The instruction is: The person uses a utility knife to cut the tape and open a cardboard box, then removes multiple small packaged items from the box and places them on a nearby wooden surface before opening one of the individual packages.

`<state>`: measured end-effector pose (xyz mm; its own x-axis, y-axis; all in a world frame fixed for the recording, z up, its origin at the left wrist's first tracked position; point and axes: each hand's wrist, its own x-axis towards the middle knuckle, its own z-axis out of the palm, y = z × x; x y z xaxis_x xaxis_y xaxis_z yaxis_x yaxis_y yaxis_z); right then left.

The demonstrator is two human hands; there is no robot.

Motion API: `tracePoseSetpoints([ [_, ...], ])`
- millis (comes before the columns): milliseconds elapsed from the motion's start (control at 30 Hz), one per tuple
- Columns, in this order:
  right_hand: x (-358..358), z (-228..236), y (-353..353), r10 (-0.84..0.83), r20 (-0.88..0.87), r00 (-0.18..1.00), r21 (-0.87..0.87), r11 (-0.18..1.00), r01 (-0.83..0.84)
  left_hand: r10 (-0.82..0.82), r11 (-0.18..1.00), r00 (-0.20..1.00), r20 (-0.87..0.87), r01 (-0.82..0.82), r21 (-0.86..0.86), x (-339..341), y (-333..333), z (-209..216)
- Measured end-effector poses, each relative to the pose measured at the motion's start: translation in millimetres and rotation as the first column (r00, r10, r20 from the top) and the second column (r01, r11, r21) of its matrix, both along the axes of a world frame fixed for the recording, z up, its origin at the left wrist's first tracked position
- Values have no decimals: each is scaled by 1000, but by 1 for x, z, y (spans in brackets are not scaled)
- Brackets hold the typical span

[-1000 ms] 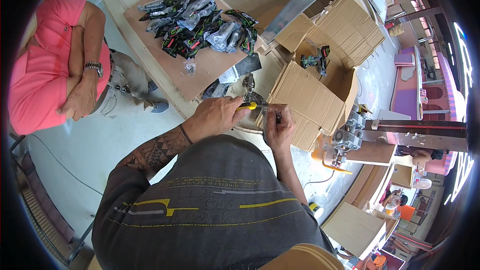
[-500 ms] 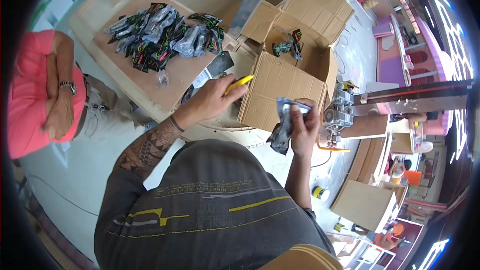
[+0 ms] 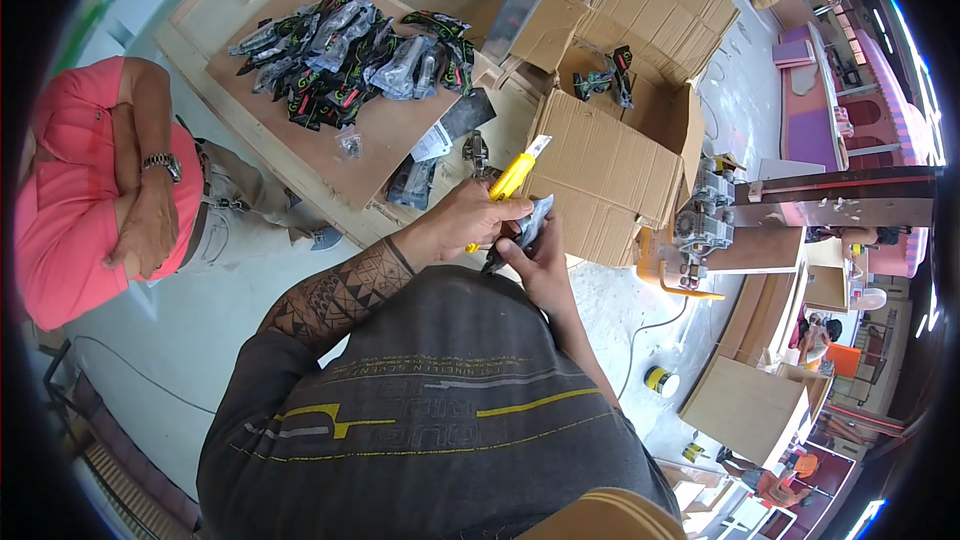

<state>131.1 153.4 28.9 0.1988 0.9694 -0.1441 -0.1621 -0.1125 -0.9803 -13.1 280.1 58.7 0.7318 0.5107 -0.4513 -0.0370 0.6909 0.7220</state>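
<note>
My left hand (image 3: 462, 217), at the end of the tattooed forearm, is closed around a yellow utility knife (image 3: 513, 177). Its blade points up and away from me. Close against it, my right hand (image 3: 543, 268) grips a small dark plastic packet (image 3: 537, 218), partly hidden by fingers. Both hands meet just in front of my shirt. Beyond them on the left, a pile of black-and-green plastic packets (image 3: 325, 75) lies on a brown board (image 3: 370, 162). Near the knife sits a small metal hinge-like part (image 3: 476, 151).
An open cardboard box (image 3: 600, 165) with a few packets (image 3: 607, 80) inside stands ahead to the right. A person in a pink shirt (image 3: 75, 190) stands at the left with arms folded. A machine (image 3: 700, 220) and a small can (image 3: 661, 381) are on the right.
My right hand has moved left with the packet and met my left hand. The knife has turned upright, and its blade now shows. The metal part by the board has come into view.
</note>
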Motion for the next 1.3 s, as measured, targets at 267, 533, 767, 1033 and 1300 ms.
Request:
tracePoseSetpoints([
  [267, 0, 13, 13, 35, 220, 975, -215, 976, 13, 329, 496, 887, -324, 130, 858, -6, -1, -40],
  [533, -1, -1, 25, -286, 230, 930, 45, 958, 283, 352, 546, 878, -325, 90, 833, 4, -2, -39],
  [767, 6, -17, 21, -323, -180, 929, 32, 942, 333, 316, 599, 875, -367, 116, 792, 8, -6, -71],
  [1033, 31, -24, 17, -183, 39, 982, -91, 978, 186, 138, 731, 961, -238, 64, 680, -12, 21, -52],
  [1300, 11, -28, 25, -126, 310, 942, 43, 992, 118, 45, 810, 938, -344, 167, 562, -1, 24, -40],
])
